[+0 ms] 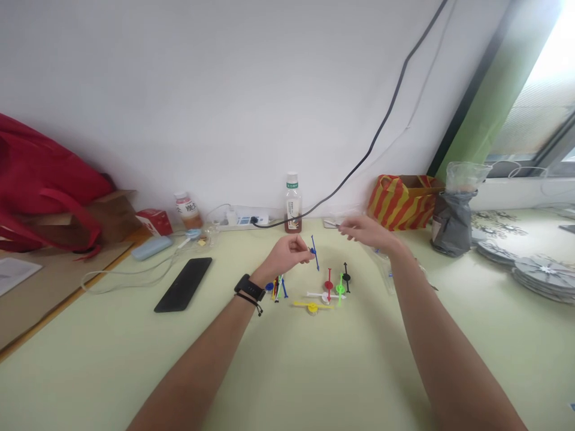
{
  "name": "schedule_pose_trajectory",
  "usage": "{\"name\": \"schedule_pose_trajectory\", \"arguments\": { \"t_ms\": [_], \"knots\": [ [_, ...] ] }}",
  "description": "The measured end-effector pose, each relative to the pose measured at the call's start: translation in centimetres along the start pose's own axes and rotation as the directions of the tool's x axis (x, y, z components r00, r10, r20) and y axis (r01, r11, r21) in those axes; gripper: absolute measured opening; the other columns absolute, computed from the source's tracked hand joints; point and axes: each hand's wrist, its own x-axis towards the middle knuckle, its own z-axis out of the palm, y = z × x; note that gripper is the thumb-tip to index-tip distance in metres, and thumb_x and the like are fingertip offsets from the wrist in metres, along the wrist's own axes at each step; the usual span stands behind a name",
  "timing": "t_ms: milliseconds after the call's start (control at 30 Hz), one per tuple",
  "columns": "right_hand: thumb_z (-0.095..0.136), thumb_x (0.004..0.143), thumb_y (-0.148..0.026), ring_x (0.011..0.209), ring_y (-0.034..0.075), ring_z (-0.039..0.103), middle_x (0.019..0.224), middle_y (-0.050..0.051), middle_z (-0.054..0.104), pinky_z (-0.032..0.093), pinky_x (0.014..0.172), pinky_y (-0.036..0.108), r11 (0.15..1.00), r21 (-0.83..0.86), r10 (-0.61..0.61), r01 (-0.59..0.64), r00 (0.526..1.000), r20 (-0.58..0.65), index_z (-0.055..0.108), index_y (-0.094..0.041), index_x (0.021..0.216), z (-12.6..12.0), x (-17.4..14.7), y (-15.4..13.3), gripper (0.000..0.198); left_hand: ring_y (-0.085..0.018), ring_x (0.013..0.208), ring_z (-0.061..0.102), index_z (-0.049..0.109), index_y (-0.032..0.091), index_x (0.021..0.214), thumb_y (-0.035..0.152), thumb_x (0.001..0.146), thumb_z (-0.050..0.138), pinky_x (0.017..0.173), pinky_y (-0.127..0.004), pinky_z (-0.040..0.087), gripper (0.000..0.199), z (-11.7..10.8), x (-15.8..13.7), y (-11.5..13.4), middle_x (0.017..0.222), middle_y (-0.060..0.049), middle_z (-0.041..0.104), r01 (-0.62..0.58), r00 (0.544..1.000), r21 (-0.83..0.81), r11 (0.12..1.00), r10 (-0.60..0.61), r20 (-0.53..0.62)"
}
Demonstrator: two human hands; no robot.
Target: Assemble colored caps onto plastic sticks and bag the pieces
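My left hand point(294, 251), with a black watch at the wrist, pinches a blue arrow spinner point(314, 252) upright above the table. To its right my right hand point(366, 230) is raised, fingertips drawn together beside a small flat pale item point(331, 222); what they hold is too small to make out. Below the hands lie a red arrow spinner point(329, 285), a green one point(340, 288), a black one point(346, 277), a white one point(324, 296) and a yellow one point(312, 308). A bunch of loose coloured arrows point(279, 288) lies near my left wrist.
A brown drink bottle point(293, 203) stands by a power strip point(251, 218) at the wall, a black cable point(381, 129) hanging across. A black phone point(183, 284) lies left. Right are a clear plastic bag point(385, 269), a striped bag point(395, 203) and stacked grey discs point(545, 278).
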Motion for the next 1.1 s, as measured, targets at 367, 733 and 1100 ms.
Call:
{"name": "schedule_pose_trajectory", "arguments": {
  "t_ms": [367, 733, 1100],
  "knots": [
    [0.07, 0.083, -0.029, 0.068, 0.013, 0.061, 0.076, 0.002, 0.07, 0.049, 0.069, 0.027, 0.862, 0.506, -0.206, 0.038, 0.937, 0.281, 0.065, -0.019, 0.096, 8.9, -0.4, -5.8, 0.017, -0.02, 0.083, 0.072, 0.073, 0.016, 0.095, 0.043, 0.081, 0.081, 0.077, -0.033, 0.059, 0.032, -4.1, 0.0, 1.4, 0.091, -0.009, 0.077, -0.118, 0.993, 0.153, 0.981, 0.115, 0.024],
    [0.052, 0.092, -0.03, 0.065, 0.012, 0.051, 0.076, -0.001, 0.061, 0.036, 0.055, 0.022, 0.99, 0.137, -0.08, 0.044, 0.959, 0.271, 0.056, -0.021, 0.094, 9.6, -0.7, -5.6, 0.01, -0.019, 0.078, 0.072, 0.072, 0.015, 0.082, 0.037, 0.079, 0.081, 0.069, -0.028, 0.055, 0.024, -4.6, -0.6, 1.2, 0.081, -0.007, 0.076, -0.09, 0.985, 0.215, 0.972, 0.055, 0.162],
    [0.072, 0.07, -0.018, 0.085, 0.022, 0.068, 0.097, 0.008, 0.075, 0.045, 0.066, 0.026, 0.924, -0.374, 0.096, 0.075, 0.903, 0.418, 0.071, -0.019, 0.088, 7.7, 0.1, -3.3, 0.017, -0.019, 0.076, 0.068, 0.082, 0.018, 0.081, 0.036, 0.074, 0.079, 0.065, -0.026, 0.048, 0.02, -2.7, -0.7, -0.6, 0.081, -0.005, 0.078, -0.116, 0.948, 0.524, 0.844, -0.064, 0.312]
  ]
}}
